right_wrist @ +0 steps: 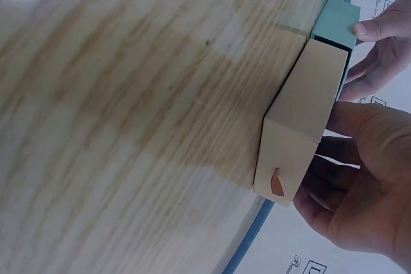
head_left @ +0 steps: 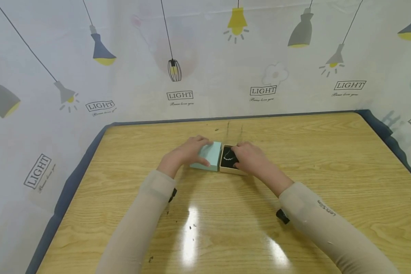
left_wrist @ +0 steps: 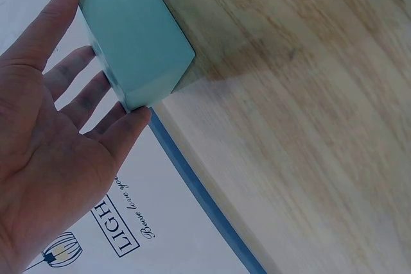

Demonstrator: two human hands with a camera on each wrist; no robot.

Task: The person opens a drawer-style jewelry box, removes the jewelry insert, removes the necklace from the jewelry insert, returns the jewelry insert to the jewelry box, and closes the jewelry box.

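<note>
A pale teal box sleeve (head_left: 213, 153) lies on the table, its open end against a cream drawer-style tray (head_left: 233, 172). Black lining (head_left: 227, 163) fills the tray, with a thin silver chain (head_left: 228, 157) lying on it in a curve. My left hand (head_left: 187, 150) holds the sleeve, thumb on its near edge and fingers on the far side. Over the tray's right half, my right hand (head_left: 252, 156) reaches down with thumb and fingers apart at the lining; I cannot tell whether they hold the chain. A ribbon tab (right_wrist: 277, 183) shows on the tray's end face.
The wood-grain table (head_left: 205, 220) has a dark blue border (head_left: 178, 121) at its back and sides. Behind it hangs a white sheet (head_left: 212, 68) printed with lamps. Small dark specks and light reflections show on the tabletop.
</note>
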